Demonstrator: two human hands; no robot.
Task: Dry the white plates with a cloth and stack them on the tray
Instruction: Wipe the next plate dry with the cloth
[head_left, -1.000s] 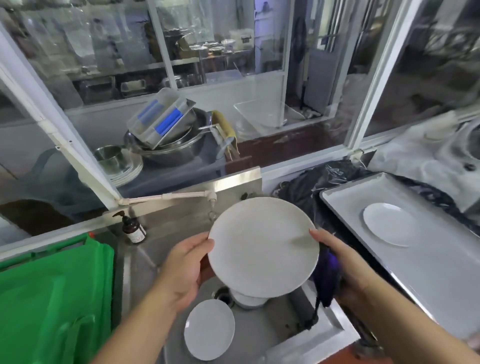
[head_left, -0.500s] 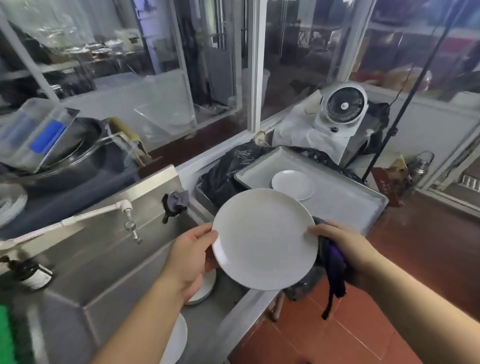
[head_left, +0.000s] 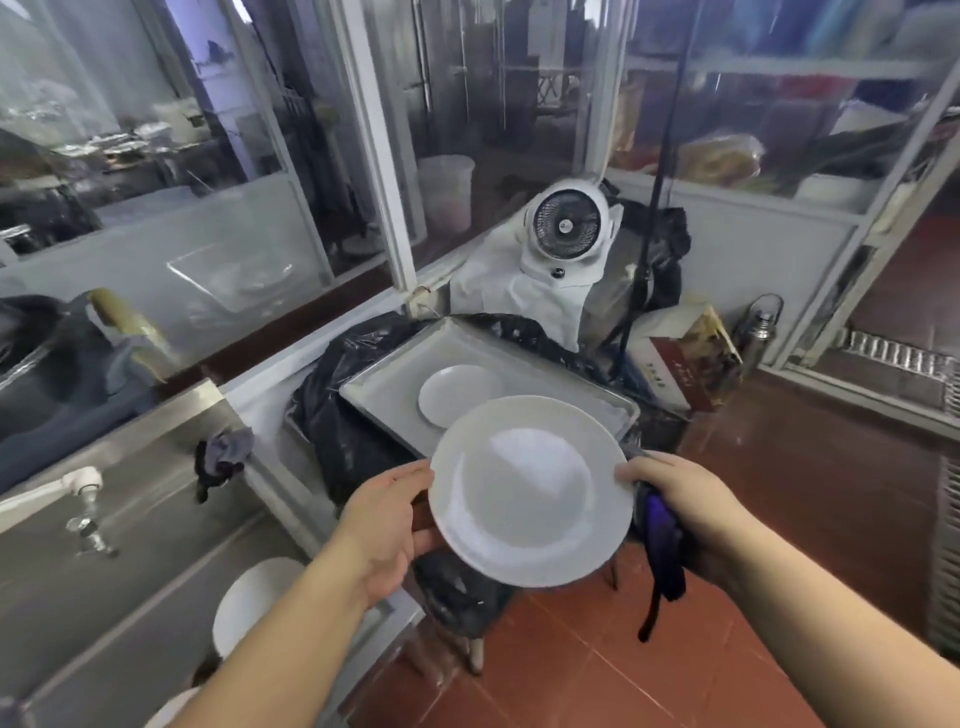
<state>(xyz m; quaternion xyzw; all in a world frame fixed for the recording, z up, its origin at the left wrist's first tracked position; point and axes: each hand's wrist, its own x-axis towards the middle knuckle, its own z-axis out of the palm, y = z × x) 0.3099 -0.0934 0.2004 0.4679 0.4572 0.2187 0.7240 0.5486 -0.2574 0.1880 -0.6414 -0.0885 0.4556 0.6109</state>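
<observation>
Here, white plate (head_left: 530, 491) face-up, tilted, left hand (head_left: 382, 525), right hand (head_left: 680, 499) gripping.

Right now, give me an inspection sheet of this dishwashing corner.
Surface: grey metal tray sits on black plastic sheeting, beside the steel sink.
Job's things: one white plate lies on the tray; large round white plate held in the air in front of it; more white plates in the sink.
Clutter: crumpled grey rag on the sink edge.
Hands: left hand grips the held plate's rim; right hand grips the opposite rim and a dark purple cloth.
Cables: black cable hangs near the fan.
Surroundings: white fan, glass partitions, red tile floor.
</observation>
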